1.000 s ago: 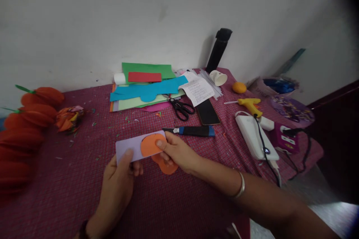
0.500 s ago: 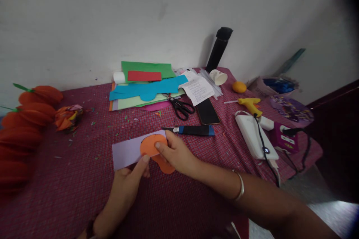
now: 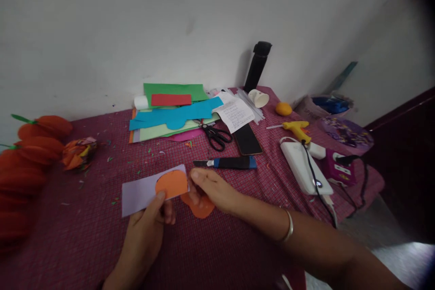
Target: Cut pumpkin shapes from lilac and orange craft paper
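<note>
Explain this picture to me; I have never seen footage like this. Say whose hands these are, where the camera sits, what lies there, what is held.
No machine here: a person works with bare hands, filmed by a camera worn on the head, looking down. The left hand holds a purple paper strip with an orange cut-out on it, thumb pressing. The right hand rests on a second orange cut-out on the checked cloth; whether it holds it is unclear. Beyond lie a utility knife, scissors, stacked coloured paper, a phone, a glue gun and a power bank.
</note>
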A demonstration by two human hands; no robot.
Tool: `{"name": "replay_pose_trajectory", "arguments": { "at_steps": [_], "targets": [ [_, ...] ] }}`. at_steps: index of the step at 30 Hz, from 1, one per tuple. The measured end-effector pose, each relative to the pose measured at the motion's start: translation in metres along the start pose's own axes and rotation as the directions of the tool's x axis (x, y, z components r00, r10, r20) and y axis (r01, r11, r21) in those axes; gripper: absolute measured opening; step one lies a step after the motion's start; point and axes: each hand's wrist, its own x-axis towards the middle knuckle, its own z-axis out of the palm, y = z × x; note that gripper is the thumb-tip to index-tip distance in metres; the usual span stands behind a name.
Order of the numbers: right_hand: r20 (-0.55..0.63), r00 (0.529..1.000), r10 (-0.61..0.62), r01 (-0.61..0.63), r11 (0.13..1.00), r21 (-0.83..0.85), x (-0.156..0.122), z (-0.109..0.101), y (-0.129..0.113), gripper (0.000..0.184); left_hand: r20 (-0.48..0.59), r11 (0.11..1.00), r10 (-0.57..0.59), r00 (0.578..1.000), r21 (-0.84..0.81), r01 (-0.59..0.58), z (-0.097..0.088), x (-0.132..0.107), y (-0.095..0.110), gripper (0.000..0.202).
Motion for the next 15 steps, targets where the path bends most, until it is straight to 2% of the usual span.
{"name": "replay_pose_trajectory", "arguments": {
  "at_steps": [7, 11, 15],
  "targets": [
    [0.091, 0.993, 0.072, -0.071, 0.997, -0.013, -0.0026, 0.0014, -0.0031, 0.051, 0.154, 0.971, -0.149, 0.977, -0.163, 0.173, 0.0001, -0.0005, 0.0062, 0.037],
    [0.113, 0.989, 0.099, -0.099, 0.995, -0.013, -0.0033, 0.0018, -0.0048, 0.052, 0.217, 0.964, -0.155, 0.964, -0.179, 0.196, -0.0009, -0.0003, 0.0071, 0.039],
    [0.106, 0.99, 0.093, -0.089, 0.995, -0.046, -0.0032, 0.0016, -0.0071, 0.052, 0.227, 0.964, -0.14, 0.964, -0.193, 0.185, -0.0024, -0.0001, 0.0081, 0.04]
  ]
}}
